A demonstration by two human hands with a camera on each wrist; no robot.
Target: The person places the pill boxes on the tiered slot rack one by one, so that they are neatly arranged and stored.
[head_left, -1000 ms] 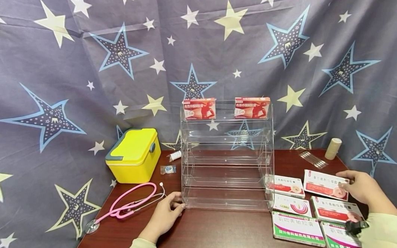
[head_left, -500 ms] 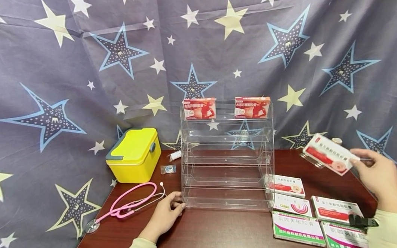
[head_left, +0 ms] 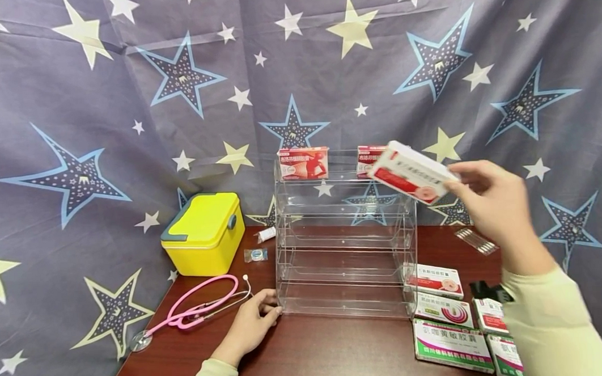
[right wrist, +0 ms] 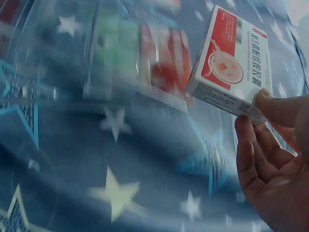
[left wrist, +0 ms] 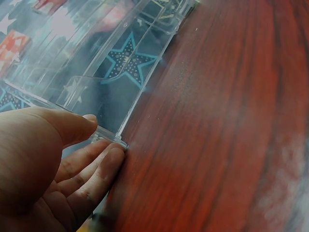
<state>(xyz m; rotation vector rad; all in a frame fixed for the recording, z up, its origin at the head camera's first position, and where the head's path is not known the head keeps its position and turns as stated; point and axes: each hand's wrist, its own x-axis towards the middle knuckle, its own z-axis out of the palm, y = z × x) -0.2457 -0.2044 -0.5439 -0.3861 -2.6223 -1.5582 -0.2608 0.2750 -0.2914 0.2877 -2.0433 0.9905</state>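
Note:
My right hand (head_left: pixel 496 206) pinches a white-and-red medicine box (head_left: pixel 410 174) by one end, thumb on one face and fingertips behind. The box is raised and tilted, overlapping the upper right of the clear tiered display rack (head_left: pixel 345 309) in the head view. In the right wrist view the medicine box (right wrist: pixel 234 63) shows its printed front and one side. My left hand (head_left: pixel 252 327) holds the rack's lower left corner; in the left wrist view the thumb and fingers of my left hand (left wrist: pixel 72 164) lie on either side of its clear edge. Two red medicine boxes (head_left: pixel 304 164) stand on the rack's top tier.
Several medicine boxes (head_left: pixel 452 345) lie on the table right of the rack, some partly hidden by my right sleeve. Cotton swabs (head_left: pixel 476 241) lie behind them. On the left are a yellow case (head_left: pixel 201 236), a pink stethoscope (head_left: pixel 200 307) and small wrapped items (head_left: pixel 256 255).
My right hand has picked up the white-and-red medicine box from the table and carried it up and left to the rack's upper right. My left hand has stayed at the rack's corner.

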